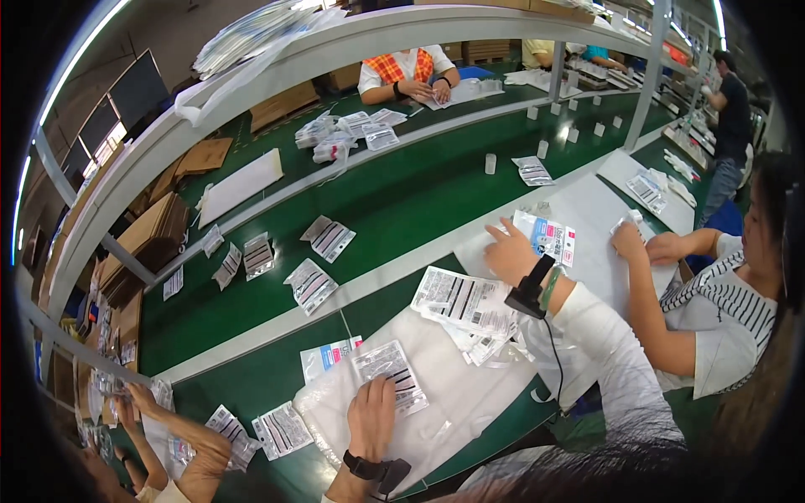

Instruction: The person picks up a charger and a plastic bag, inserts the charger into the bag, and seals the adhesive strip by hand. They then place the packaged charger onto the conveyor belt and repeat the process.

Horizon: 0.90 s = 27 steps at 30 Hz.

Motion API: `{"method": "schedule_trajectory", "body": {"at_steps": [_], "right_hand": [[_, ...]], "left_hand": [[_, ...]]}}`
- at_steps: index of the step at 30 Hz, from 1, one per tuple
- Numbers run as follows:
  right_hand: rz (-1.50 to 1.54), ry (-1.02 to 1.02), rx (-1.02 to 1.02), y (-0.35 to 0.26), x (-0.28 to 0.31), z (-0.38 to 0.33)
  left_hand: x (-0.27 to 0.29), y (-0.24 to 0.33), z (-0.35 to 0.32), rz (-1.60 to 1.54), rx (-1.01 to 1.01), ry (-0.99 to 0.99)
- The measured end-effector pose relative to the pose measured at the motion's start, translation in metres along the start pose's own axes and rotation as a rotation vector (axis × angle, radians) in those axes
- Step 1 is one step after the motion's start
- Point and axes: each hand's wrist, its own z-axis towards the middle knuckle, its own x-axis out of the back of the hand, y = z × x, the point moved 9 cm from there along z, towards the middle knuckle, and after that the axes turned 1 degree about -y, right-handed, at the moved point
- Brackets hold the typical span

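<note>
My left hand [373, 415], a black watch on its wrist, lies flat on a clear packet with a striped white label [387, 369] and holds it down on a white plastic sheet [453, 402]. My right hand [510, 251], in a white sleeve with a black wrist device and a green band, reaches out over a white board [587, 201]. Its fingers are spread, right beside a blue-and-white carded packet [549, 237] that it touches at the edge. A loose pile of labelled clear packets [465, 306] lies between my hands.
A green conveyor belt [402, 193] carries scattered packets and small white blocks. A person in a striped top [721, 310] handles a packet at my right. Another person's hands [147, 402] work at lower left. A white curved shelf [352, 42] arches overhead, and cardboard stacks [151, 235] stand at left.
</note>
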Motion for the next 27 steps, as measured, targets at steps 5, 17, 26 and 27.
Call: {"method": "schedule_trajectory", "body": {"at_steps": [5,17,26,27], "right_hand": [[0.06,-0.118,-0.017,-0.01,-0.002,-0.005],[1.886,-0.216,0.286,-0.214,0.039,-0.047],[1.161,0.238,0.358,-0.202,0.078,-0.048],[1.171,0.254,0.337,-0.201,0.073,-0.045]], "left_hand": [[0.004,-0.002,-0.004,-0.093,0.056,0.041],[0.003,-0.018,-0.011,-0.403,0.188,0.135],[0.011,-0.023,-0.012,-0.334,0.188,0.155],[0.008,-0.019,-0.011,-0.327,0.171,0.152]]}}
